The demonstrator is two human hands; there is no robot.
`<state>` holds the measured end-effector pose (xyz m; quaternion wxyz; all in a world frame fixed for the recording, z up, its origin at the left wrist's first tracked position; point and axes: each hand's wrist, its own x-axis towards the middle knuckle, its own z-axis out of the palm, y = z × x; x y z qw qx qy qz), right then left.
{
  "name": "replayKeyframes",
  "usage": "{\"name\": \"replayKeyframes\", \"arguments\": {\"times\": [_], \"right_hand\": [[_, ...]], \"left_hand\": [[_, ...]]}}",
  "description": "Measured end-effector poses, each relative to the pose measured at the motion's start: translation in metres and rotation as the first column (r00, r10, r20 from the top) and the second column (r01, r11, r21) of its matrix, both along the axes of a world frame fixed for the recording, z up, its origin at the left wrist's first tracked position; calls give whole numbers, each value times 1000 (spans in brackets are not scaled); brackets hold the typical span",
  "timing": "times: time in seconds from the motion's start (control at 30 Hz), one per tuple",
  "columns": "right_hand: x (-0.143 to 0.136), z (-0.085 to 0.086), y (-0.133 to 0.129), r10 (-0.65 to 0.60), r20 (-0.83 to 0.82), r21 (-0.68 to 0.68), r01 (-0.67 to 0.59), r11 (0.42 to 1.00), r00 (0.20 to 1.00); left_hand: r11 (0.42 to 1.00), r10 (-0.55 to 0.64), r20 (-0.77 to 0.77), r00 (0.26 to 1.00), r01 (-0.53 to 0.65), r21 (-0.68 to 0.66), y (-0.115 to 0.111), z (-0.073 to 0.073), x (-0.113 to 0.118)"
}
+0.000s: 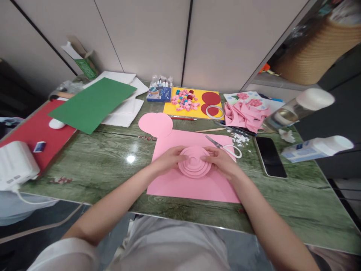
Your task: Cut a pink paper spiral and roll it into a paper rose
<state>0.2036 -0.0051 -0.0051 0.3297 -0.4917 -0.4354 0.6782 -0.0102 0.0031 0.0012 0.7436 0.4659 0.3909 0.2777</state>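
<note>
A round pink paper piece with ringed layers (194,167) sits over a flat pink sheet (187,188) on the table. My left hand (170,160) grips its left edge, the thumb on top. On the opposite edge, my right hand (222,162) holds it the same way. White-handled scissors (234,151) lie just beyond my right hand, their blades pointing to the left. Several plain pink circles (155,124) overlap the sheet's upper left corner.
Behind lie a yellow sheet (180,112) with small colored pieces, pink scraps (245,114) and a marker box (159,94). Green paper (93,101) is at left. On the right are a phone (270,156) and two bottles, one lying near the edge (316,148).
</note>
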Motion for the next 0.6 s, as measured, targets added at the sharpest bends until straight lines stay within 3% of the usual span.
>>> {"name": "replayKeyframes", "arguments": {"times": [0.1, 0.2, 0.3, 0.37, 0.47, 0.6], "right_hand": [[3, 1, 1, -45, 16, 54, 44, 998, 999], [6, 0, 3, -119, 36, 78, 116, 990, 992], [7, 1, 3, -203, 41, 62, 200, 978, 978], [4, 6, -1, -214, 21, 42, 213, 976, 977], [-5, 23, -12, -150, -20, 76, 151, 986, 988], [-17, 45, -27, -50, -82, 155, 62, 986, 995]], "left_hand": [[923, 169, -181, 969, -91, 373, -7, 3, 3], [770, 191, -345, 919, 78, 634, -19, 4, 7], [600, 160, -444, 882, 271, 753, -31, -3, 16], [550, 159, -462, 872, 311, 775, -36, -11, 23], [601, 187, -391, 901, 210, 771, -38, -20, 29], [788, 173, -118, 978, -66, 612, -33, -16, 28]]}}
